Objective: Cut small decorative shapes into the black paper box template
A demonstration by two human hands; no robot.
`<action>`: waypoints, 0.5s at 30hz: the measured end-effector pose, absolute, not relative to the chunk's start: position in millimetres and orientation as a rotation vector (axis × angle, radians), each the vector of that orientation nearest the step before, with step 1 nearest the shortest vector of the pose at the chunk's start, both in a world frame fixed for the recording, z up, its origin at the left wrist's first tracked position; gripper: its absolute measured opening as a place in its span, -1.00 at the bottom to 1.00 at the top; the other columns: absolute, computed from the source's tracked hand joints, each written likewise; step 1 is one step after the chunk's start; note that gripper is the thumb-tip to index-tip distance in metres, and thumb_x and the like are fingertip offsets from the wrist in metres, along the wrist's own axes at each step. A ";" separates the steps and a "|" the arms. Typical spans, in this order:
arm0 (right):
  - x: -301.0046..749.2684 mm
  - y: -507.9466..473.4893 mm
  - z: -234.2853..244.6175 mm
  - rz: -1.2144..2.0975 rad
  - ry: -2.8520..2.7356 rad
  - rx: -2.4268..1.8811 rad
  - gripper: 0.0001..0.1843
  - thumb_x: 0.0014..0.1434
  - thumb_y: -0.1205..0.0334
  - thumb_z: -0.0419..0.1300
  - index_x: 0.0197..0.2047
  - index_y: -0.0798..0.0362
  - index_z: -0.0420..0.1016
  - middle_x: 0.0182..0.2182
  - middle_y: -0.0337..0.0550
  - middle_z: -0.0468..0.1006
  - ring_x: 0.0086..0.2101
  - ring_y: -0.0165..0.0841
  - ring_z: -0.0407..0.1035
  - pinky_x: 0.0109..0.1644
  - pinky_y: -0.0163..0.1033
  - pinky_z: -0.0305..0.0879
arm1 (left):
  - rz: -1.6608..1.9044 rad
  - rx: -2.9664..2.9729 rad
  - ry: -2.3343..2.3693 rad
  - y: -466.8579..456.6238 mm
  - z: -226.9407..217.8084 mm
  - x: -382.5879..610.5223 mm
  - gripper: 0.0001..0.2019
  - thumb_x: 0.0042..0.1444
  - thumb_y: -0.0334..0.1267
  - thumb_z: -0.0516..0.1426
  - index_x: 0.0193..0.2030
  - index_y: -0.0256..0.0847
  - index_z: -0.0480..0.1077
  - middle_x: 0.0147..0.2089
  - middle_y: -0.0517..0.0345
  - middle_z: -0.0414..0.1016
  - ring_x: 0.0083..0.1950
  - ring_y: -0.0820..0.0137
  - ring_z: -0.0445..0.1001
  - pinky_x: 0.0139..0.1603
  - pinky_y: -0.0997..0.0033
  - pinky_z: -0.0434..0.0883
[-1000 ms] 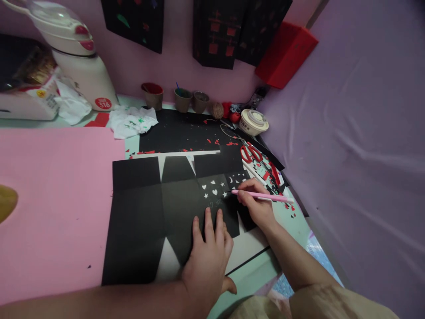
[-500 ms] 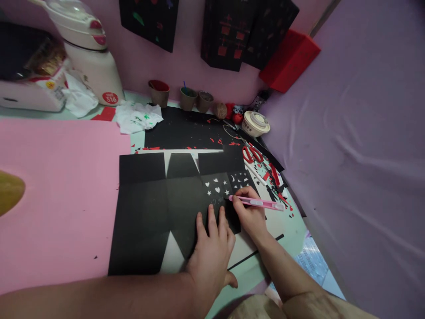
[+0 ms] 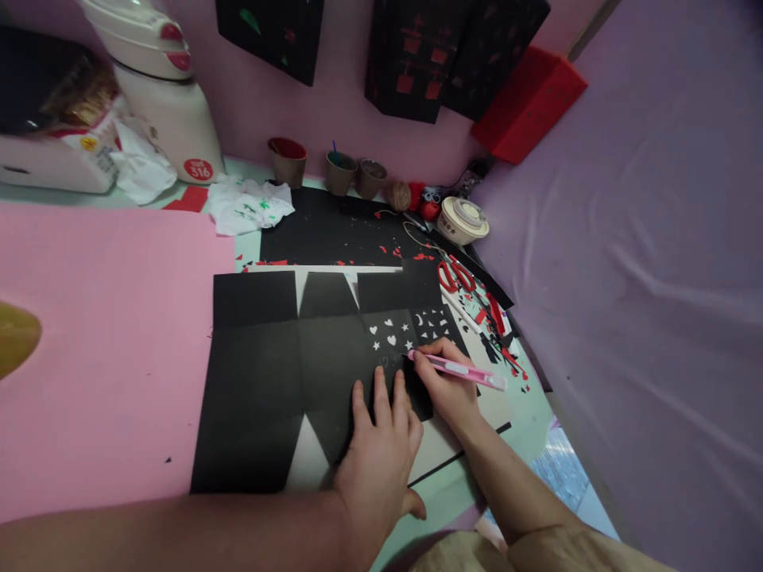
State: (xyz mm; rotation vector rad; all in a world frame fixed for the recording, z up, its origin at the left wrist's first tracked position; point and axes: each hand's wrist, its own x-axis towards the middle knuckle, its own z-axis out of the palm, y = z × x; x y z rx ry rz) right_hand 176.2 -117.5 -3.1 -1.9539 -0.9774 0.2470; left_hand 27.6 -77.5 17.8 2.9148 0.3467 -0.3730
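Note:
My right hand [image 3: 448, 385] is closed around a pink pen-shaped craft knife [image 3: 462, 369], its dark tip touching the black paper [image 3: 256, 365]. My left hand [image 3: 381, 441] lies flat on that sheet just below the tip, fingers spread. Cut-out hearts and stars [image 3: 390, 334] show white in the paper above my fingertips, and more small shapes [image 3: 432, 322] are cut in the panel to their right. Faint drawn outlines [image 3: 385, 361] lie by the knife tip. Triangular gaps part some of the sheet's flaps.
Red-handled scissors [image 3: 456, 276] lie among red and black scraps [image 3: 506, 353] on the right. A pink sheet [image 3: 107, 357] covers the left side. Along the wall stand brown cups [image 3: 288, 164], a lidded bowl [image 3: 462, 221] and a white flask [image 3: 172, 119]. Black paper lanterns [image 3: 411, 63] hang above.
The rear end of the craft knife has tilted down toward me, and its tip has shifted slightly. My left hand stays in place. The view has moved slightly.

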 end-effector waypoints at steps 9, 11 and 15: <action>175.1 -119.1 -2.3 0.270 -0.974 -1.980 -0.85 0.15 0.20 0.23 -0.43 0.02 0.44 -0.53 -0.30 0.50 -0.49 -0.41 0.38 -0.37 -0.31 0.29 | -0.362 2.919 0.352 -78.4 18.7 27.6 0.06 -0.14 0.41 0.16 0.38 -0.30 0.13 0.45 -0.38 -0.17 0.42 -0.35 -0.12 0.27 -0.42 0.06; 175.2 -119.1 -2.5 0.262 -0.981 -1.978 -0.85 0.15 0.20 0.23 -0.43 0.02 0.44 -0.52 -0.29 0.50 -0.48 -0.40 0.38 -0.36 -0.31 0.29 | -0.363 2.923 0.349 -78.6 19.1 27.7 0.06 -0.13 0.41 0.16 0.38 -0.30 0.13 0.45 -0.38 -0.16 0.42 -0.34 -0.11 0.27 -0.41 0.06; 176.1 -119.1 -4.0 0.243 -0.987 -1.985 -0.86 0.15 0.20 0.23 -0.44 0.02 0.44 -0.53 -0.29 0.50 -0.49 -0.40 0.38 -0.38 -0.31 0.28 | -0.369 2.925 0.349 -78.3 18.8 27.5 0.06 -0.14 0.42 0.16 0.38 -0.29 0.13 0.45 -0.38 -0.16 0.42 -0.34 -0.10 0.27 -0.41 0.07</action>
